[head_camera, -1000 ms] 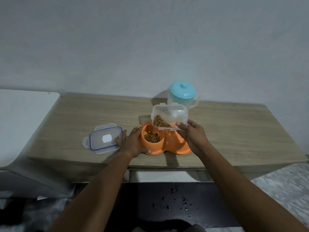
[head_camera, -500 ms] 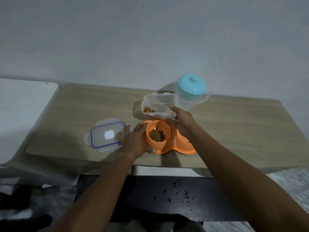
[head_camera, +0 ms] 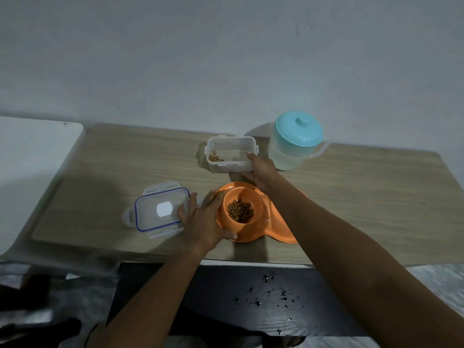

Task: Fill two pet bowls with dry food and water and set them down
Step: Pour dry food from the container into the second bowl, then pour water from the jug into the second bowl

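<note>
An orange double pet bowl (head_camera: pixel 273 231) sits near the front edge of the wooden table (head_camera: pixel 364 197). Its left cup holds brown dry food (head_camera: pixel 240 210); my right forearm hides most of the right cup. My left hand (head_camera: pixel 204 219) grips the bowl's left rim. My right hand (head_camera: pixel 262 172) holds the right side of a clear plastic food container (head_camera: pixel 229 153), which stands upright on the table behind the bowl with a little dry food left in one corner. A clear water jug with a teal lid (head_camera: pixel 295 139) stands to the right of the container.
The container's clear lid with a blue seal (head_camera: pixel 160 212) lies flat left of the bowl, touching my left fingers. A white surface (head_camera: pixel 32 156) adjoins the table on the left. A dark board with scattered crumbs (head_camera: pixel 251 297) lies below the table's front edge.
My right hand has tipped the food container back upright, moved it away from the bowl and lowered it onto the table behind. My left hand has stayed on the bowl.
</note>
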{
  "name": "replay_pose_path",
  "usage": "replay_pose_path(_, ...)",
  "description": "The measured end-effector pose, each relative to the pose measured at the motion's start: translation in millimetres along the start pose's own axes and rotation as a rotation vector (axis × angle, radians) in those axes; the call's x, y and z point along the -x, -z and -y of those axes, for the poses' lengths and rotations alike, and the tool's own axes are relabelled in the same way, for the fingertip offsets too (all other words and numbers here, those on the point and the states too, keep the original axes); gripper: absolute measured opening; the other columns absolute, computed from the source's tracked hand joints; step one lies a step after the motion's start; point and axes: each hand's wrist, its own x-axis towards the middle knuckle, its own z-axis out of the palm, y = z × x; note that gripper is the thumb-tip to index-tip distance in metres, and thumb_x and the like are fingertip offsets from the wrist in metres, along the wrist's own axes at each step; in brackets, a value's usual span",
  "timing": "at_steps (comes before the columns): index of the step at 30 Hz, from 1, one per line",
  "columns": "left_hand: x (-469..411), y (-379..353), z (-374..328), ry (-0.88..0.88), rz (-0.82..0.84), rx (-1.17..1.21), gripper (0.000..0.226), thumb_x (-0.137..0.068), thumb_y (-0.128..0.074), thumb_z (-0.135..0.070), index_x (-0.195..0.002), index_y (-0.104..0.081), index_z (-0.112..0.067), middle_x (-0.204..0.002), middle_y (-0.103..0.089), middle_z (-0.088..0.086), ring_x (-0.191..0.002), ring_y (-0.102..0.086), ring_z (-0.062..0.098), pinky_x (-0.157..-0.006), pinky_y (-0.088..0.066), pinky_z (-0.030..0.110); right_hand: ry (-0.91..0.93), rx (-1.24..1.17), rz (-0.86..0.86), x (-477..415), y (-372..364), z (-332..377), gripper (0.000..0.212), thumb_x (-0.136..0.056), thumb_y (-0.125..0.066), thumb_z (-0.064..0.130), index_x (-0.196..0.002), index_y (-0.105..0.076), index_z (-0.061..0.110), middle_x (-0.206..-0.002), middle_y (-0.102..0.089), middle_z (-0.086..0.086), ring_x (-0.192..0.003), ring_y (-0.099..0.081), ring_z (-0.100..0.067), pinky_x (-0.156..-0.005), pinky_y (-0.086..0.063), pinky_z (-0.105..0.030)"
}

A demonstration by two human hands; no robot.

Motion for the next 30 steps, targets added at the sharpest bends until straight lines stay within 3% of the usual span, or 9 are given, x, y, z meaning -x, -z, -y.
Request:
replay_pose_path(4,0.2,-0.3,1.9,0.0,0.017,0.011,0.119,-0.055,-0.079,-0.067,-0.15,-0.011,-0.046,-0.162,-0.016,-0.011,-0.149,0.007,0.034,-0.112,0.002,0.062,0.064,0.201,-0.057,-2.9,-0.6,-8.1,0.036,-0.096,-0.065,0.034,-0.122,-0.055,0.012,-0.122,-0.064,-0.014,-0.109,-0.065,-0.031,-0.092,-0.061,-0.048)
replay_pose_path(7,1.9,-0.4,2.0,0.005,0.029,0.028,0.12,-0.053,-0.08,-0.068,-0.149,-0.012,-0.045,-0.161,-0.017,-0.01,-0.148,0.007,0.034,-0.112,0.002,0.063,0.05,0.142,-0.022,5.8,7.8,-12.1,0.031,-0.098,-0.064,0.024,-0.122,-0.057,0.006,-0.105,-0.066,-0.012,-0.097,-0.068,-0.025,-0.09,-0.062,-0.042)
replay_pose_path(10,2.2,3.1,1.5,-0.006,0.038,0.044,0.119,-0.053,-0.081,-0.068,-0.149,-0.015,-0.045,-0.16,-0.02,-0.011,-0.148,0.006,0.035,-0.112,0.0,0.064,0.118,0.226,-0.019,13.0,21.2,-17.9,0.04,-0.09,-0.066,0.031,-0.118,-0.066,0.002,-0.081,-0.064,-0.006,-0.077,-0.062,-0.022,-0.07,-0.055,-0.038)
replay_pose_path(13,4.1,9.4,-2.4,0.012,0.063,0.047,0.117,-0.051,-0.081,-0.067,-0.148,-0.019,-0.044,-0.158,-0.026,-0.012,-0.148,0.004,0.036,-0.113,-0.001,0.064,0.201,0.273,-0.052,23.6,37.6,-23.6,0.035,-0.086,-0.066,0.031,-0.112,-0.074,0.009,-0.099,-0.075,-0.009,-0.096,-0.07,-0.028,-0.087,-0.058,-0.045)
replay_pose_path(17,4.8,10.6,-11.8,0.019,0.02,-0.119,0.123,-0.037,-0.063,-0.088,-0.144,-0.027,-0.039,-0.151,-0.039,-0.011,-0.147,-0.005,0.035,-0.112,-0.005,0.061,0.271,0.257,-0.233,44.3,59.6,-20.1,0.05,-0.093,-0.064,0.029,-0.14,-0.06,0.011,-0.133,-0.065,-0.006,-0.125,-0.058,-0.026,-0.11,-0.047,-0.043)
replay_pose_path(20,1.3,11.6,-26.5,0.065,-0.029,-0.167,0.136,-0.029,-0.051,-0.098,-0.145,-0.033,-0.03,-0.146,-0.047,-0.004,-0.146,-0.013,0.035,-0.113,-0.008,0.059,0.39,0.16,-0.495,49.7,80.7,-7.2,0.029,-0.095,-0.061,0.024,-0.12,-0.068,0.013,-0.128,-0.067,-0.01,-0.11,-0.062,-0.024,-0.098,-0.051,-0.039)
replay_pose_path(23,-5.7,15.0,-42.7,0.063,-0.051,-0.21,0.143,-0.032,-0.052,-0.097,-0.151,-0.024,-0.024,-0.155,-0.035,0.001,-0.147,-0.015,0.033,-0.112,-0.008,0.059,0.469,0.133,-0.642,49.6,99.5,15.8,0.024,-0.095,-0.059,0.023,-0.115,-0.061,0.01,-0.127,-0.056,-0.009,-0.101,-0.057,-0.023,-0.092,-0.046,-0.035)
replay_pose_path(26,-15.0,12.9,-56.4,-0.007,-0.002,-0.204,0.14,-0.041,-0.063,-0.089,-0.155,-0.015,-0.025,-0.161,-0.024,0.004,-0.148,-0.018,0.03,-0.115,-0.011,0.056,0.508,0.218,-0.543,36.5,117.9,41.0,0.039,-0.1,-0.055,0.032,-0.135,-0.053,0.014,-0.143,-0.049,-0.008,-0.118,-0.053,-0.021,-0.101,-0.042,-0.033)
replay_pose_path(30,-23.5,11.3,-64.4,0.045,0.107,-0.08,0.139,-0.037,-0.077,-0.074,-0.154,-0.02,-0.026,-0.158,-0.031,0.003,-0.143,-0.031,0.025,-0.112,-0.032,0.05,0.449,0.265,-0.347,13.9,136.5,58.1,0.05,-0.101,-0.049,0.047,-0.143,-0.053,0.018,-0.149,-0.051,-0.007,-0.132,-0.052,-0.025,-0.102,-0.043,-0.035)
